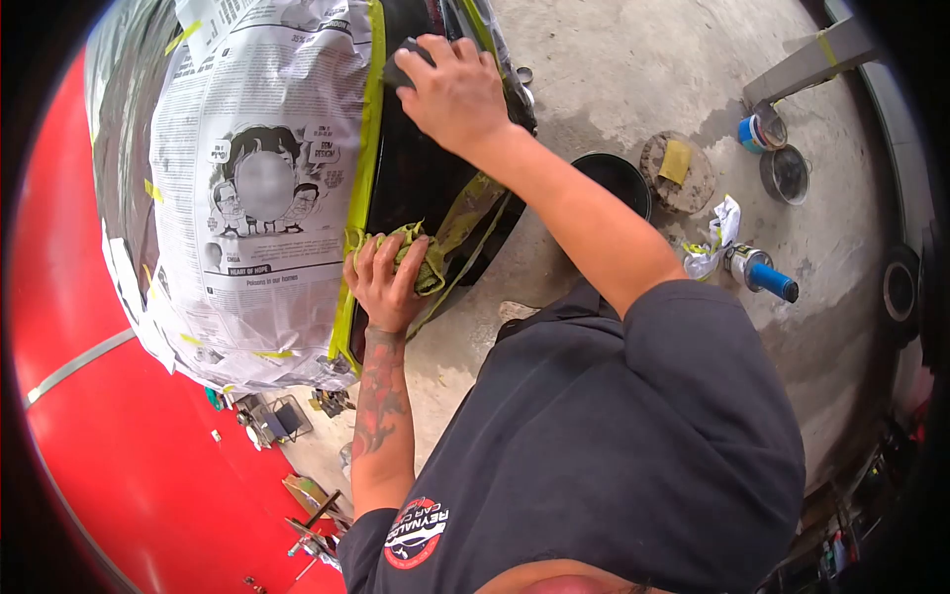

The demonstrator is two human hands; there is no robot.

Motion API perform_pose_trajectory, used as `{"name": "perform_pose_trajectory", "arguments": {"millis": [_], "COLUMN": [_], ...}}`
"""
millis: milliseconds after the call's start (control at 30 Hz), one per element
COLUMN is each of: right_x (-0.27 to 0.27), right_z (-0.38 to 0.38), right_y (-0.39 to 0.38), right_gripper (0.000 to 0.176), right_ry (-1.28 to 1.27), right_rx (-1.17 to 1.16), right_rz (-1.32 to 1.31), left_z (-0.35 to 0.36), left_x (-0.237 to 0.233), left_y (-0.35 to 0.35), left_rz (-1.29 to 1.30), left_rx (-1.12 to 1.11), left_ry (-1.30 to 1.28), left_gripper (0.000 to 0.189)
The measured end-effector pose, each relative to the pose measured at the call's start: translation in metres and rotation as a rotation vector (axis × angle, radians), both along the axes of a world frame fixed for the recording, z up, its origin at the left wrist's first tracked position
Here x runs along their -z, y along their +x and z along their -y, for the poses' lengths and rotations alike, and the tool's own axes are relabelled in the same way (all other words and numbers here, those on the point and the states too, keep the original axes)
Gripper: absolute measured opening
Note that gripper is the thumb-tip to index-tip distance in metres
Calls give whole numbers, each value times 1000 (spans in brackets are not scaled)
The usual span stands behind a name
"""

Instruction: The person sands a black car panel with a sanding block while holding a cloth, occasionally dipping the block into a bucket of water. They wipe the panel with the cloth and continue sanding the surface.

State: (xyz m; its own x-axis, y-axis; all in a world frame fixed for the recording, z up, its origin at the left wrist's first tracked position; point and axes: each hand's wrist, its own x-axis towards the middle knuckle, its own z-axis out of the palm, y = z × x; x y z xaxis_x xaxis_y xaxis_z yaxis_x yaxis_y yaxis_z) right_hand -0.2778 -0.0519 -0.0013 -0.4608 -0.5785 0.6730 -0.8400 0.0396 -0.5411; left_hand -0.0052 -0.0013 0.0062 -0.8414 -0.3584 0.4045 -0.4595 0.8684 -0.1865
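Here, left hand (384,287) clutches cloth (424,259), right hand (455,91) pad (400,61); panel (408,178) stretches away.

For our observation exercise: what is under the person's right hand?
A dark block pokes out under the right hand, resting on the black panel. The hand covers most of it, hiding its full shape. The left hand grips a green cloth.
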Motion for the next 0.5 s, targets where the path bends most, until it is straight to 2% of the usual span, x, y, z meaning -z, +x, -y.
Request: {"name": "perform_pose_trajectory", "arguments": {"millis": [100, 167, 200, 367, 500], "right_x": [-3, 7, 4, 3, 4], "right_z": [-44, -67, -66, 7, -34], "right_y": [39, 56, 48, -13, 24], "right_gripper": [36, 46, 45, 35, 39], "right_ry": [94, 120, 99, -28, 48], "right_rx": [-120, -241, -262, -5, -43], "right_rz": [-72, -107, -125, -66, 10], "left_z": [-1, 2, 3, 1, 1], "left_x": [3, 5, 5, 4, 6], "left_y": [-3, 1, 3, -1, 0], "left_rz": [-54, -25, -7, -26, -45], "left_rx": [-18, -4, 7, 1, -10], "left_ry": [5, -21, -33, -17, -10], "left_gripper": [41, 53, 59, 56, 48]}}
